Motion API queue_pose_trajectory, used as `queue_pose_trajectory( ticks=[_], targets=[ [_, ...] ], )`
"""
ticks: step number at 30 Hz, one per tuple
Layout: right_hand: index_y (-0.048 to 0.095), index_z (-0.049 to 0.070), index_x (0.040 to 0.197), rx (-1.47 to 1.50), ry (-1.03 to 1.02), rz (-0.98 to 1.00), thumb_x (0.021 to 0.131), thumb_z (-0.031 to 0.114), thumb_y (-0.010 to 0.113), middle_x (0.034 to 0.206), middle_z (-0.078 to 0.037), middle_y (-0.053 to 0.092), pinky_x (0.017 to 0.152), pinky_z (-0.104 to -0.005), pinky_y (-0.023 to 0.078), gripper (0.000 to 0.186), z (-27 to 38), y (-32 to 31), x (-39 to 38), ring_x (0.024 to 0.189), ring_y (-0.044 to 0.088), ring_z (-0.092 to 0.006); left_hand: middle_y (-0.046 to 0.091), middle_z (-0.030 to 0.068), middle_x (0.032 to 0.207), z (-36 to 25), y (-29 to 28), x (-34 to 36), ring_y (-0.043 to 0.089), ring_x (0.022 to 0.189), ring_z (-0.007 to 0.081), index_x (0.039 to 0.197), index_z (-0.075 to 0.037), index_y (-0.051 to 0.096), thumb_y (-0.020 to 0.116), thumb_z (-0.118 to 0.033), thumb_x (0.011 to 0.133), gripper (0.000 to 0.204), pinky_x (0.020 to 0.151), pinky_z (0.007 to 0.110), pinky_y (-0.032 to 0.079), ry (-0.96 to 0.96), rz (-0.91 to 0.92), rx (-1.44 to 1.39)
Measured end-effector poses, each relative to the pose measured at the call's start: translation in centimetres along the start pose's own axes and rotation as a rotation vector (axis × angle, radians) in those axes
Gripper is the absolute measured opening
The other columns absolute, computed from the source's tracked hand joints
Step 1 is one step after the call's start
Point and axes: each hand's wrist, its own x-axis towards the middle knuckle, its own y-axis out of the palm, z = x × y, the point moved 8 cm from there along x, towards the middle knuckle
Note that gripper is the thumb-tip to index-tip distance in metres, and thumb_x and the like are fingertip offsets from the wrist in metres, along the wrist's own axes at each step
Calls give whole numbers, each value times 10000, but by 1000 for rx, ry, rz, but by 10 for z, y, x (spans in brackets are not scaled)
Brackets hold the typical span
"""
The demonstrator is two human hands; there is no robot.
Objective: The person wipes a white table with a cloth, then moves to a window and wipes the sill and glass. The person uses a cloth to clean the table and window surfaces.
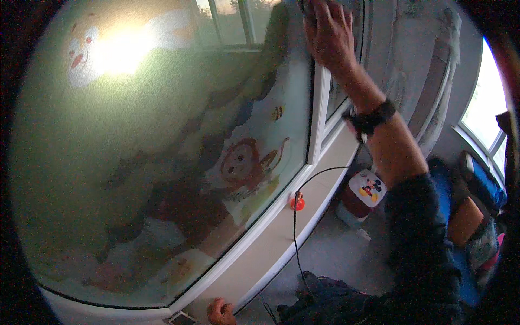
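In the head view, the right hand seems curled round a small dark object at the fingertips' left, its long axis unclear, near the glass pane's upper right edge. The left hand, much farther off, rests on the sill beside a dark rectangular object; I cannot tell its grip.

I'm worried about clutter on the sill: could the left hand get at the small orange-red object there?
Probably yes, with a forward stretch: the left hand is at the same sill and nothing visible stands between, though a black cable runs across the orange-red object.
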Motion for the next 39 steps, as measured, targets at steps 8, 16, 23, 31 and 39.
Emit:
queue_pose_trajectory(
  ticks=[8, 16, 23, 31, 39],
  targets=[
    [606, 52, 1262, 69, 334, 269, 883, 67, 685, 1279, -184, 572, 975, -493, 443, 388, 59, -30, -189, 1095, 540, -390, 696, 177, 1095, -23, -6, 12, 648, 979, 360, 1027, -31, 722, 784, -175, 837, 246, 859, 457, 536, -22, 52, 74],
    [638, 94, 1129, 219, 450, 543, 834, 94, 717, 1189, -130, 599, 942, -469, 486, 306, 93, -51, -309, 1084, 563, -358, 683, 173, 972, -9, 2, 13, 629, 893, 369, 996, -25, 715, 743, -239, 888, 241, 803, 479, 518, -39, 89, 120],
    [703, 180, 1017, 338, 361, 802, 801, 122, 689, 1227, -95, 602, 946, -450, 499, 225, 101, -57, -372, 1107, 566, -335, 686, 156, 929, -17, -2, 12, 639, 897, 342, 1021, -36, 720, 762, -136, 877, 179, 804, 462, 533, -35, 42, 52],
    [728, 192, 1100, 368, 324, 1048, 804, 101, 668, 1306, -95, 595, 1013, -465, 466, 315, 100, -51, -385, 1194, 539, -331, 686, 161, 1109, 2, 0, 6, 632, 1022, 304, 1047, -7, 689, 698, -155, 863, 236, 923, 449, 500, -291, 108, -59],
    [677, 138, 1076, 416, 739, 718, 774, 50, 732, 1220, -140, 579, 948, -492, 503, 319, 103, -64, -379, 1108, 558, -397, 682, 192, 1121, -74, 0, 29, 619, 1063, 394, 1014, -2, 681, 669, 17, 805, 210, 924, 477, 512, -17, 140, 81]
  ],
)
